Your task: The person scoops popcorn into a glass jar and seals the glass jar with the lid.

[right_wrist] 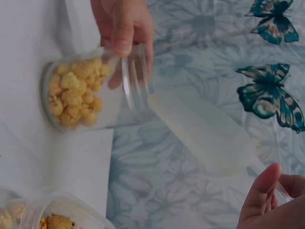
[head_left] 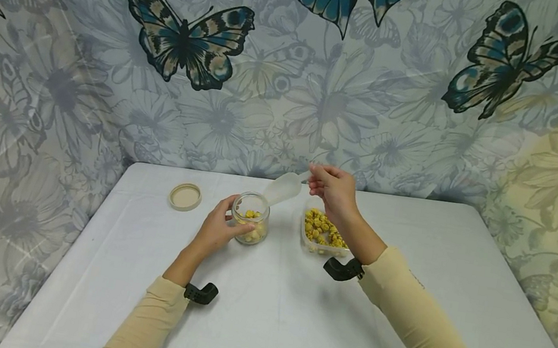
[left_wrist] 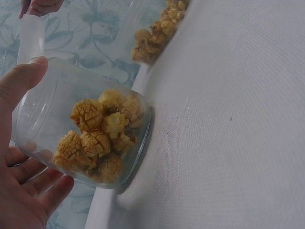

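Note:
A clear glass jar [head_left: 255,232], partly filled with popcorn [left_wrist: 95,138], stands upright on the table. My left hand [head_left: 217,228] grips its side near the rim, thumb in front and fingers behind. My right hand [head_left: 333,191] pinches the handle of a translucent plastic scoop [head_left: 283,188]. The scoop tilts down toward the jar, its tip at the mouth; in the right wrist view no popcorn shows in it. Right of the jar, below my right hand, a clear plastic container [head_left: 307,245] holds more yellow popcorn [head_left: 322,228].
A round lid [head_left: 185,197] lies left of the jar. White cloth covers the table [head_left: 256,327], whose far edge meets a butterfly-patterned backdrop [head_left: 173,122]. Each wrist wears a black camera mount [head_left: 343,269].

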Demonstrator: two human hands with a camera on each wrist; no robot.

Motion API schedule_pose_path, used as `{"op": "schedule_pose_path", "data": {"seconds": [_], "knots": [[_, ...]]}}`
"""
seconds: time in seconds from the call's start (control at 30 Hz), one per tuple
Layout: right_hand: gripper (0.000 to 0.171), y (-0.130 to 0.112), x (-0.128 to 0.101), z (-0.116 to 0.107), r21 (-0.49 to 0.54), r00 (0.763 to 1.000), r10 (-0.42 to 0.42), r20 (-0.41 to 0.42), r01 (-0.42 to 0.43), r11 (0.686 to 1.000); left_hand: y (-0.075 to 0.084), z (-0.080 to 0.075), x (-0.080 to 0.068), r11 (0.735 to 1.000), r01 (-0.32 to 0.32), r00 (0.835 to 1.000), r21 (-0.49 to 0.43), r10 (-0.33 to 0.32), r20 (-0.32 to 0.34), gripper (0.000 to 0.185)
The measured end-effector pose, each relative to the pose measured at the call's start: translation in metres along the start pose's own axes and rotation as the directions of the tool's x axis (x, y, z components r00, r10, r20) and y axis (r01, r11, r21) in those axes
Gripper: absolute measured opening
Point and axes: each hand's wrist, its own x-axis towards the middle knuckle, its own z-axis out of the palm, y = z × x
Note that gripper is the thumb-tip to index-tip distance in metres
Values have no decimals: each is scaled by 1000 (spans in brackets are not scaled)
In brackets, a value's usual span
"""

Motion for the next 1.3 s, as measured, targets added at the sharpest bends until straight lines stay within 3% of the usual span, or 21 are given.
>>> {"op": "schedule_pose_path", "data": {"seconds": [1.3], "knots": [[12,2,2,-11,58,998,69,-14,-68,996,6,-7,2,998,-6,998,55,3,56,87]]}}
